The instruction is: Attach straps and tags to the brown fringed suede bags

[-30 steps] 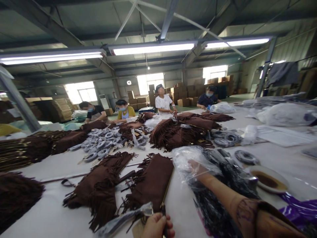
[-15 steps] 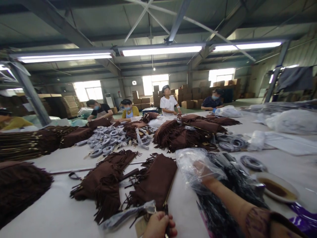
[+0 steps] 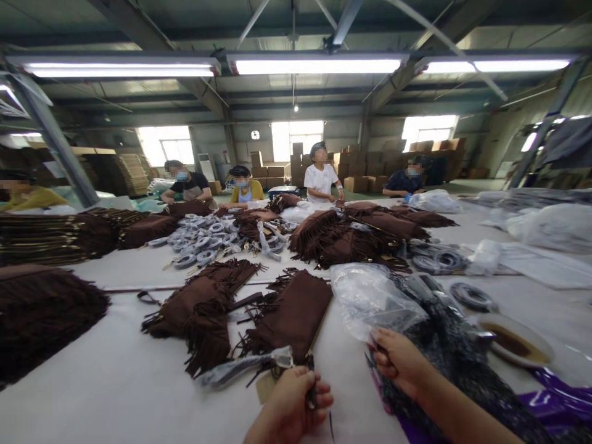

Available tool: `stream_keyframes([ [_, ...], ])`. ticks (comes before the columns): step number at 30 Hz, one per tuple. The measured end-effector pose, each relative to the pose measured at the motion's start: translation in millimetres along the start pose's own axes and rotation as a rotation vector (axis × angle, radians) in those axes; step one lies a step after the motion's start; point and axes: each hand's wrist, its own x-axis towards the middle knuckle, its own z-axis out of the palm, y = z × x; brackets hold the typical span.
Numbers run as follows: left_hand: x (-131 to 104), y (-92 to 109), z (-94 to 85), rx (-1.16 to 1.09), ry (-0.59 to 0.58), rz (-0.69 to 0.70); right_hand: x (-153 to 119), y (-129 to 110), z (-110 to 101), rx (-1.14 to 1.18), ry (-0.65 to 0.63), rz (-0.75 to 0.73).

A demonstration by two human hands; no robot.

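Observation:
A dark brown fringed pouch (image 3: 296, 311) lies in front of me, its zipper running down the right edge. My left hand (image 3: 296, 398) is closed around a dark brown pull at the pouch's near end. Beside that hand are a plastic-wrapped grey strap (image 3: 245, 368) and a tan tag (image 3: 265, 387). My right hand (image 3: 398, 361) is closed in a pinch at the near edge of a clear plastic bag (image 3: 370, 296); a small dark thing shows at its fingertips, too unclear to name. Another fringed pouch (image 3: 194, 308) lies to the left.
Stacked brown pouches (image 3: 44, 314) stand at the left. Wrapped strap coils (image 3: 203, 237) and a fringed pile (image 3: 351, 237) lie farther back. Black plastic (image 3: 456, 345), a dish (image 3: 515, 339) with brown contents and purple plastic (image 3: 562, 401) are at the right. Several co-workers sit or stand across the table.
My right hand has drawn back toward me from the clear plastic bag to its near edge. My left hand still grips the pouch's end. The view has tilted down slightly.

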Motion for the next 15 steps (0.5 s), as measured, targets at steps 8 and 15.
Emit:
stream_keyframes([
  [8, -13.8, 7.9, -3.3, -0.179, -0.124, 0.006, -51.9, 55.2, 79.2, 0.015, -0.088, 0.242],
  [15, -2.8, -10.0, -6.5, -0.068, -0.003, 0.127, -51.3, 53.5, 68.5, -0.272, -0.151, 0.237],
])
